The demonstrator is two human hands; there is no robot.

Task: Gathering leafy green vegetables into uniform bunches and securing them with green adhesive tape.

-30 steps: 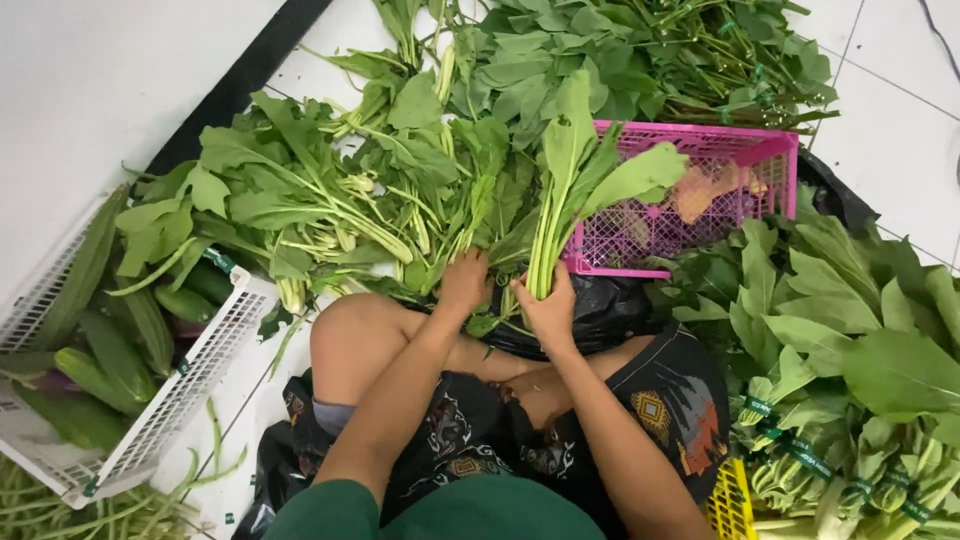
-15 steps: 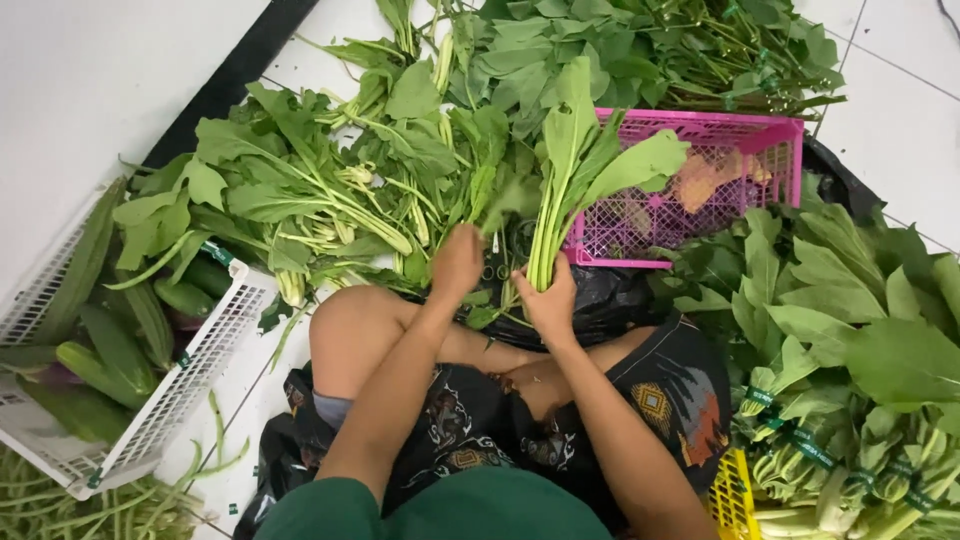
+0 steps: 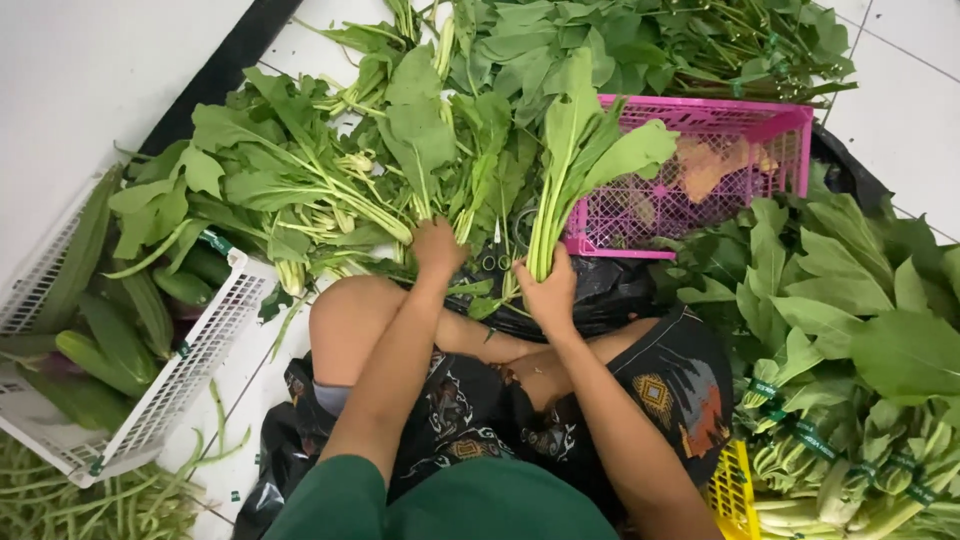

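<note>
I sit cross-legged on the floor among leafy greens. My right hand (image 3: 548, 290) grips the stems of a small bunch of greens (image 3: 580, 160), held upright with its leaves over the pink basket (image 3: 700, 130). My left hand (image 3: 437, 247) reaches into the loose pile of leafy stalks (image 3: 320, 190) ahead of my knee and closes on the stem ends of a stalk there. A black plastic bag (image 3: 600, 295) lies under both hands.
A white crate (image 3: 190, 370) with long green gourds stands at the left, long beans (image 3: 60, 500) below it. Tied bundles of greens (image 3: 850, 400) are stacked at the right above a yellow crate (image 3: 735, 485). More greens lie at the back on white tiles.
My left hand has moved forward from near my right hand into the loose pile. The bunch in my right hand stays upright, barely shifted.
</note>
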